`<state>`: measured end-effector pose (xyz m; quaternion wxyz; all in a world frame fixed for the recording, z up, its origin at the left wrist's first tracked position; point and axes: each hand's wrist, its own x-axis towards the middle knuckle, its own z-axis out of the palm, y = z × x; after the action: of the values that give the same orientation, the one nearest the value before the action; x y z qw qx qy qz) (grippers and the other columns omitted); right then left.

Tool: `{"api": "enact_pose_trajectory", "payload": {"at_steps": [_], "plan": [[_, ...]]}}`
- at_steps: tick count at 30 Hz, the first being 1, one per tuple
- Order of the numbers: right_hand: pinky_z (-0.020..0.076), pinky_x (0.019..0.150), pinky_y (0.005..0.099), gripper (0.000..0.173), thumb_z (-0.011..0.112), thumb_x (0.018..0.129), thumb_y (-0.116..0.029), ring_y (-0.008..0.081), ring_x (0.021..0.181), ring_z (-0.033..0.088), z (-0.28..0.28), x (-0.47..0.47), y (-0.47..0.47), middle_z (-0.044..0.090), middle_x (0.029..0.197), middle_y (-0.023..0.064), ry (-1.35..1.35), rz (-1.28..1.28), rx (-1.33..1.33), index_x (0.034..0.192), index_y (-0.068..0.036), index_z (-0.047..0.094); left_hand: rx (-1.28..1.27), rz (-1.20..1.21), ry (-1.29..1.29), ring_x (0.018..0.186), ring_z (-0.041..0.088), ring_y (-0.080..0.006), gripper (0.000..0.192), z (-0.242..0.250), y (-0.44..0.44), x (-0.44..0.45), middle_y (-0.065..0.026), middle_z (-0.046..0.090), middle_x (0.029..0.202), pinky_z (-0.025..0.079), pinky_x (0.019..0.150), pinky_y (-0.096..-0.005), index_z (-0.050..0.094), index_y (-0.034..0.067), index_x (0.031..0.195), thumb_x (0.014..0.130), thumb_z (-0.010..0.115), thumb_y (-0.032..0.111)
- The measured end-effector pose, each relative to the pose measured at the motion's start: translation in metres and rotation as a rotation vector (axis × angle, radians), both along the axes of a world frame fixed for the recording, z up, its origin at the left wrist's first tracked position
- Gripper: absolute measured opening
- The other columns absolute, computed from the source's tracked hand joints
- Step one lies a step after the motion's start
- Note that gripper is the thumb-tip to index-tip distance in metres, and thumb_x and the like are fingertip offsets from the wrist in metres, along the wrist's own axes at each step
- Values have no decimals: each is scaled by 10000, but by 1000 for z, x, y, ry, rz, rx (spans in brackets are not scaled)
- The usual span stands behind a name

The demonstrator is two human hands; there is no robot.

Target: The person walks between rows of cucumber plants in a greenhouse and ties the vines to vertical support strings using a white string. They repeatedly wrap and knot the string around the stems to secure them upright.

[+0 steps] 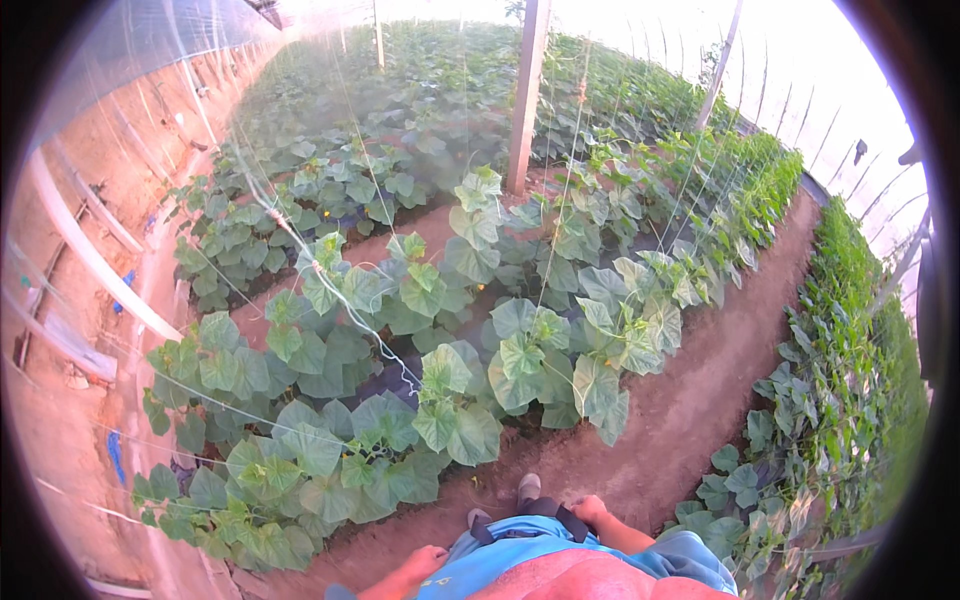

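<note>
My left hand (426,561) hangs beside my hip, near the blue cloth of my clothing (491,553). Its fingers look loosely curled, and nothing shows in it. Over on the other side, my right hand (589,508) is next to a dark strap (571,523) at my waist; whether it touches the strap is unclear. Before me grows a row of broad-leaved vines, likely cucumber plants (474,435), with small yellow flowers. White twine (341,298) runs knotted and slanting down among the leaves. Thinner strings rise from several plants.
A bare soil path (697,375) runs between the rows, under my shoes (529,486). More vines (825,352) line the right. A post (528,97) stands among the plants. Along the left are an earthen wall (82,217), a pale slanted pole (105,255) and blue scraps (115,456).
</note>
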<state>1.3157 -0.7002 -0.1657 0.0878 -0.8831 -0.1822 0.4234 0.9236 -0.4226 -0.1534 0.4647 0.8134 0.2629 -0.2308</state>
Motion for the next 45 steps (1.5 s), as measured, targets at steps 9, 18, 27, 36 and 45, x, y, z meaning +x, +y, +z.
{"api": "enact_pose_trajectory", "payload": {"at_steps": [9, 18, 27, 36, 45], "plan": [[579, 806, 325, 280, 703, 853, -211, 191, 847, 738, 30, 2, -37, 769, 939, 126, 34, -235, 103, 1073, -54, 777, -217, 260, 216, 985, 695, -332, 419, 22, -10, 2, -168, 736, 1060, 529, 860, -429, 740, 87, 1080, 975, 540, 440], [534, 446, 368, 163, 673, 865, -122, 209, 544, 661, 8, 29, -130, 700, 731, 119, 266, -654, 121, 929, 5, 753, 356, 169, -112, 1177, 566, -364, 348, 9, -49, 59, -145, 608, 1308, 474, 993, -459, 687, 171, 1214, 920, 593, 330], [562, 471, 374, 145, 626, 879, -112, 228, 592, 692, -2, 84, -145, 721, 789, 111, 219, -421, 121, 849, -19, 733, 219, 312, -1, 1276, 526, -324, 387, 28, -73, 143, -109, 618, 1308, 441, 1068, -414, 673, 150, 1248, 921, 472, 200], [458, 388, 365, 186, 596, 882, -81, 230, 443, 593, -18, 130, -132, 632, 593, 122, 331, -703, 281, 729, -2, 669, 471, 223, -333, 1085, 646, -308, 274, 81, -93, 108, -74, 685, 1196, 537, 928, -375, 717, 139, 1154, 889, 663, 180], [567, 730, 401, 217, 656, 839, -215, 292, 785, 721, -56, 111, -115, 743, 813, 128, 44, -239, 234, 884, -19, 737, 49, 969, -96, 762, 675, -199, 213, 128, -56, 37, -73, 712, 839, 527, 711, -350, 712, 74, 1075, 882, 726, 162]]}}
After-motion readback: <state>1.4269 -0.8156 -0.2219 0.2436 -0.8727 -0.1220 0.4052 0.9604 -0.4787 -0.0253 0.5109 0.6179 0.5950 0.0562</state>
